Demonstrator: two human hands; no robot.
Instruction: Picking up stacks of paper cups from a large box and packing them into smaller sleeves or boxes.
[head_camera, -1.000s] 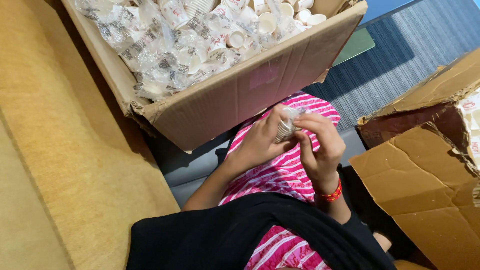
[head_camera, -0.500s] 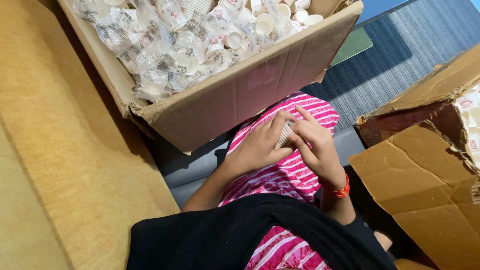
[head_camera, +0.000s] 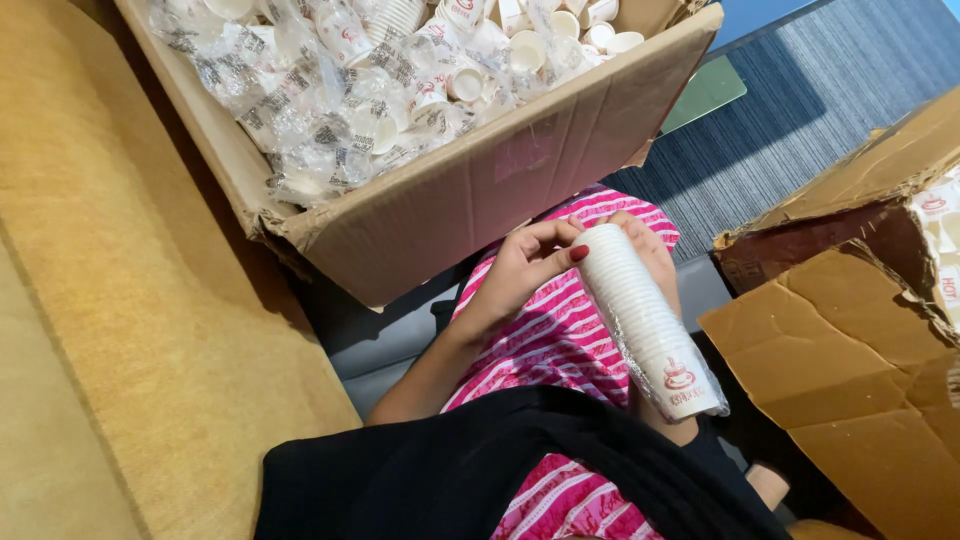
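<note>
A long stack of white paper cups (head_camera: 645, 325) in a clear plastic sleeve lies slanted over my lap, its printed bottom end toward me. My left hand (head_camera: 520, 268) grips the far end, thumb with a red nail pressed on the top rim. My right hand (head_camera: 652, 252) is wrapped behind the stack and holds it from the other side; most of that hand is hidden by the cups. My pink striped clothing (head_camera: 555, 340) is beneath both hands.
A big open cardboard box (head_camera: 480, 200) full of loose cups and crumpled plastic sleeves (head_camera: 330, 110) stands just beyond my hands. Another torn cardboard box (head_camera: 850, 330) with open flaps is at the right. A tan sofa (head_camera: 130, 320) fills the left; grey striped carpet (head_camera: 800, 110) lies beyond.
My hands were working together at the stack's end, held higher. Now the stack has swung down and toward me, showing its full length, with my left thumb on its far rim.
</note>
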